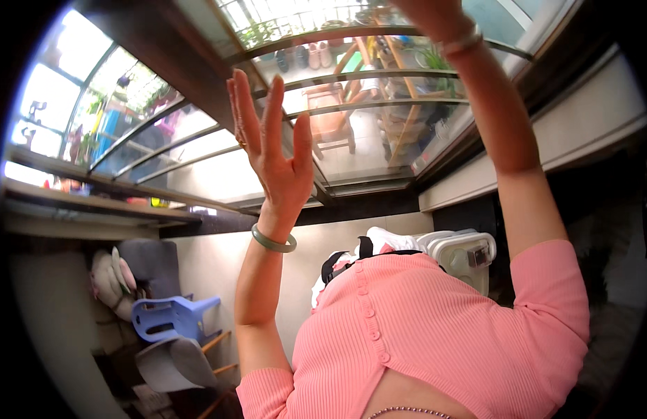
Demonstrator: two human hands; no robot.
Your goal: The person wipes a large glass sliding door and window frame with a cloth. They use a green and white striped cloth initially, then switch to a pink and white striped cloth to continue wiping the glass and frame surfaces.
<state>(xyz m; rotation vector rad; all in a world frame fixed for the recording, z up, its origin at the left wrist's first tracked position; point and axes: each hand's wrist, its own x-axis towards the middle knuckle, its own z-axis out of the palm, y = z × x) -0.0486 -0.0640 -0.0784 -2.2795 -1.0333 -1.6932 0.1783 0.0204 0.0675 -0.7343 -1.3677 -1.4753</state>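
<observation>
My left hand (274, 153) is raised with its fingers stretched apart, holding nothing. It wears a ring and a green bangle (273, 241) at the wrist. Its fingertips overlap the brown upright frame (187, 59) of a glazed door or window; whether they touch it I cannot tell. Higher up, my right hand (432, 17) reaches across the upper part of the barred glass panel (400, 103). The top edge of the picture cuts off its fingers, so what they hold or touch is hidden. A bracelet (463, 42) circles that wrist.
At the lower left are a blue plastic chair (171, 315), a grey seat (175, 364) and a plush toy (114, 276). A whitish lidded bin (466, 262) stands at the right. Through the glass show a wooden chair (327, 115), shoes (316, 56) and plants.
</observation>
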